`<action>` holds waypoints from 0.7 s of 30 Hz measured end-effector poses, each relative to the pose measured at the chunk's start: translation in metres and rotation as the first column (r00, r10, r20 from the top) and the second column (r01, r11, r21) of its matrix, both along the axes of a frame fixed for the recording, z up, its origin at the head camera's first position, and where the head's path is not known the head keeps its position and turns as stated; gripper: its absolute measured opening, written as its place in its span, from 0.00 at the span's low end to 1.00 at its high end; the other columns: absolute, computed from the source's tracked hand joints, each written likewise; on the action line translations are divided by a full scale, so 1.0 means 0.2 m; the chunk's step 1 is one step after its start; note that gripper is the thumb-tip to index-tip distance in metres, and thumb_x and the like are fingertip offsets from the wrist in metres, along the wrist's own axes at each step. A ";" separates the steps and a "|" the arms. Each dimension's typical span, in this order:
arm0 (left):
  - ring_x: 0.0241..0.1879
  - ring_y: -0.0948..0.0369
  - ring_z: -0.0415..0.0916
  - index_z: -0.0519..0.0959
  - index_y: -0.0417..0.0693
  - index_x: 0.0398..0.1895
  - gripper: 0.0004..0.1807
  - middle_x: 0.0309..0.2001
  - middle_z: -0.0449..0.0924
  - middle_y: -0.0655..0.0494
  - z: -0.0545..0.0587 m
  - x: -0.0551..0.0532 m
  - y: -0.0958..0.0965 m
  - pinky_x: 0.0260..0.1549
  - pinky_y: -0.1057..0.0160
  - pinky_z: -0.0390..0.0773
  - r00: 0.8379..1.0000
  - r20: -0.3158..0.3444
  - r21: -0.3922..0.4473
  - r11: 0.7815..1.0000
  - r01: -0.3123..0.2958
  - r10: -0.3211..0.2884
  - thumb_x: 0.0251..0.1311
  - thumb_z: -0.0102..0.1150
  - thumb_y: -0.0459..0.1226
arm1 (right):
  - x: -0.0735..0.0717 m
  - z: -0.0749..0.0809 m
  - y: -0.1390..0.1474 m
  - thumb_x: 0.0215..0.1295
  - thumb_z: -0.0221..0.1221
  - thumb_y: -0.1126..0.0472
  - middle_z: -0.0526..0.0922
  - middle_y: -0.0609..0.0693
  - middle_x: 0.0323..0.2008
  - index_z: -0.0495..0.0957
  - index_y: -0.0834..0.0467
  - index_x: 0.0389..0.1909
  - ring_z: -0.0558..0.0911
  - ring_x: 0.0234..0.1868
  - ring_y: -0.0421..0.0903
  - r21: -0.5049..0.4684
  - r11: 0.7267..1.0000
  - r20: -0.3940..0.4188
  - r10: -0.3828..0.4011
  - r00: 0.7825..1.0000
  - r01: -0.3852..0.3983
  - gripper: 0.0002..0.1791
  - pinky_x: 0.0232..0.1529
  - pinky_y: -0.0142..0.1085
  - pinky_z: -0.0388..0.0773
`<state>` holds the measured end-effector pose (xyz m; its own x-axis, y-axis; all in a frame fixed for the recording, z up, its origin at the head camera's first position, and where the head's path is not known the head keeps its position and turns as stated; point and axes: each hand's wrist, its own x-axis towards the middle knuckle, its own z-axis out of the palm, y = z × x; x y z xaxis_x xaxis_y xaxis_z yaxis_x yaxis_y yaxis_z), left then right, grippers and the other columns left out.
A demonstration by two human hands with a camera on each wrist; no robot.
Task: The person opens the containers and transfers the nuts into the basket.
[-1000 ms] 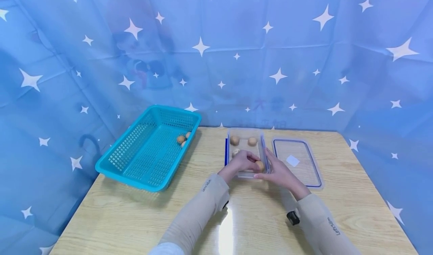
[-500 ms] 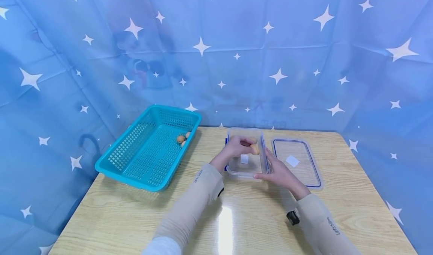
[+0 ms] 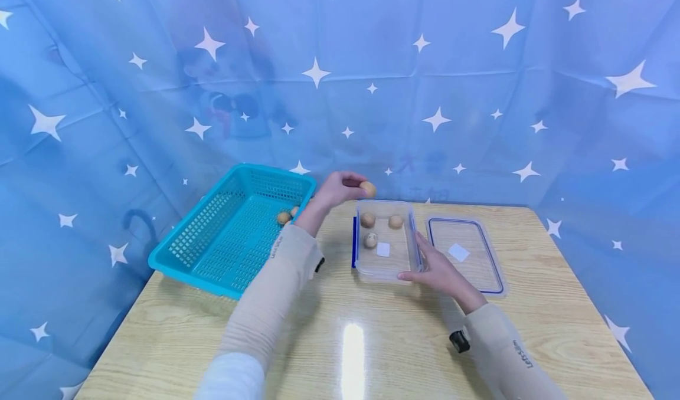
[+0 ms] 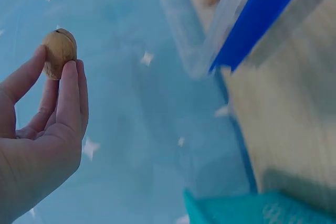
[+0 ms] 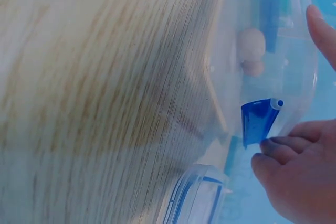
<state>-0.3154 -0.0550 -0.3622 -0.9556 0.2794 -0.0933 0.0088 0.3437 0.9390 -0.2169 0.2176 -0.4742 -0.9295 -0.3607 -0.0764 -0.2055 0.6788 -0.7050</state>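
Pale wood-grain table (image 3: pixel 406 341): your left hand (image 3: pixel 339 189) pinches a rounded tan walnut (image 3: pixel 368 189), probably for fine control, near a clear rectangular plastic box's (image 3: pixel 390 265) far edge; your right hand (image 3: pixel 442 269) lies spread against its near-right corner, apparently steadying it.

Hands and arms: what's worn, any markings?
Bare left hand, bare right hand. Long beige fabric sleeves, dark lettering on each forearm; white cloth at the left sleeve's upper end. Small black blocky piece by the right cuff, smaller black piece by the left.
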 end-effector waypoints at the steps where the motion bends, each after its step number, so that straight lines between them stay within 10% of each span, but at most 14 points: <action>1: 0.61 0.51 0.76 0.79 0.47 0.60 0.20 0.60 0.79 0.47 0.02 0.00 -0.03 0.63 0.52 0.77 1.000 0.004 0.003 1.000 -0.014 0.014 0.65 0.65 0.38 | 0.00 0.00 0.00 0.59 0.68 0.40 0.39 0.67 0.79 0.37 0.66 0.79 0.47 0.77 0.70 0.001 1.000 0.001 0.001 1.000 -0.001 0.64 0.74 0.65 0.52; 11: 0.65 0.50 0.71 0.76 0.49 0.64 0.23 0.66 0.74 0.48 0.13 -0.01 -0.37 0.67 0.49 0.72 0.986 0.005 0.027 0.986 -0.167 0.167 0.67 0.62 0.39 | 0.01 0.01 0.00 0.59 0.68 0.40 0.39 0.67 0.79 0.38 0.66 0.79 0.48 0.77 0.70 0.010 1.000 -0.012 -0.001 1.000 0.001 0.64 0.73 0.66 0.54; 21: 0.69 0.49 0.68 0.69 0.44 0.70 0.26 0.73 0.64 0.46 0.05 0.00 -0.70 0.69 0.53 0.71 0.959 0.078 0.123 0.952 -0.281 0.273 0.69 0.58 0.33 | 0.00 0.00 0.00 0.59 0.68 0.40 0.39 0.67 0.79 0.37 0.66 0.79 0.48 0.77 0.70 0.011 1.000 -0.014 0.001 1.000 -0.001 0.63 0.73 0.66 0.54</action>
